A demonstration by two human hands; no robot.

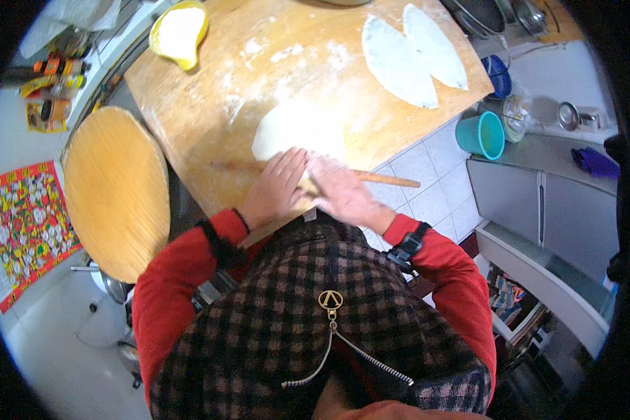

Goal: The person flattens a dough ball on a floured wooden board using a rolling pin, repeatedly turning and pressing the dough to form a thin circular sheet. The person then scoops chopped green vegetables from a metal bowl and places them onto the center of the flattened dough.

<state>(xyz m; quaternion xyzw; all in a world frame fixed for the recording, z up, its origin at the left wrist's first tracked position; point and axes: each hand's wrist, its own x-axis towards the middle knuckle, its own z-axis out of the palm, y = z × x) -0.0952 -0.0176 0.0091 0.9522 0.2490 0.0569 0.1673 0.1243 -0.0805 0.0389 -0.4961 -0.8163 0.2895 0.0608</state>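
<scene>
A thin wooden rolling pin [391, 179] lies crosswise near the front corner of a floured wooden board [199, 121]. My left hand [275, 181] rests over the pin, fingers pointing forward. Beside it, my right hand [344, 191] also lies across the pin, slightly blurred. Just beyond my fingers spreads a thin pale dough sheet [281, 128], its right side washed out by bright light. The dough's near edge is partly hidden by my hands.
Two white leaf-shaped dough pieces [415, 58] lie at the board's far right. A yellow scoop-shaped container [189, 63] of flour sits far left. Left of the board is a round wooden board [115, 194]. A teal bucket [475, 136] stands on the right.
</scene>
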